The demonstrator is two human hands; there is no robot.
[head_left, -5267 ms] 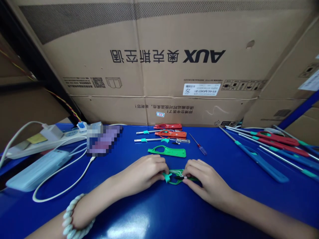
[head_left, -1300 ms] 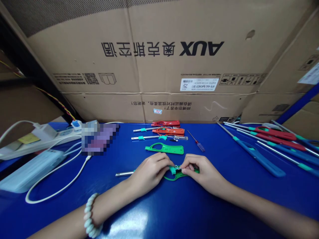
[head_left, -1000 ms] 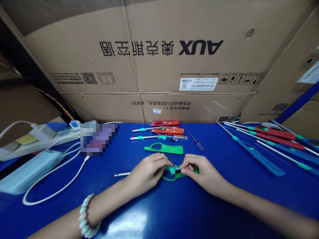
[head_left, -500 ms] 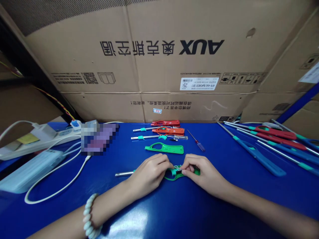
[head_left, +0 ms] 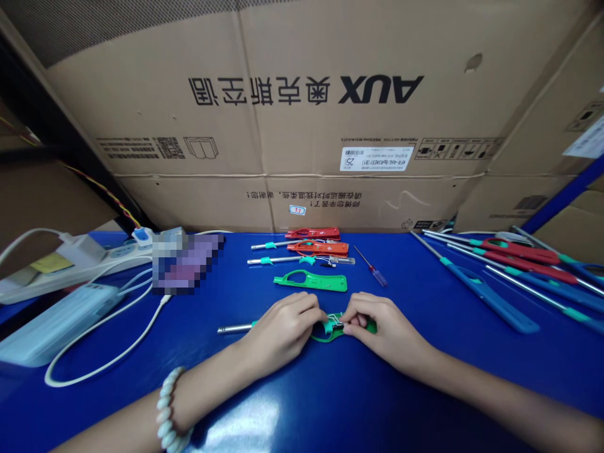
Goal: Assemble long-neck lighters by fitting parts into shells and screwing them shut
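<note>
An opened green stick lighter [head_left: 328,328] lies on the blue table between my hands, its metal tube [head_left: 234,329] sticking out to the left. Thin white wires [head_left: 334,316] and a small dark part show in its handle, beside a teal trigger. My left hand [head_left: 293,324] is closed over the handle's tube end, its fingertips partly hidden. Thumb and finger of my right hand [head_left: 377,321] pinch at the wires and small dark part in the handle; the exact piece is hidden. Just beyond lies a loose green handle half [head_left: 314,281].
Behind are orange-red lighter shells [head_left: 325,248], a lighter tube with inner parts [head_left: 287,260] and a small screwdriver [head_left: 372,267]. Several long lighters [head_left: 495,299] lie at right. A power bank [head_left: 61,321], white cable [head_left: 113,340] and power strip are at left. Cardboard [head_left: 283,138] stands behind.
Both hands stay almost in place at the green lighter. The view has shifted very slightly; nothing has been let go or picked up.
</note>
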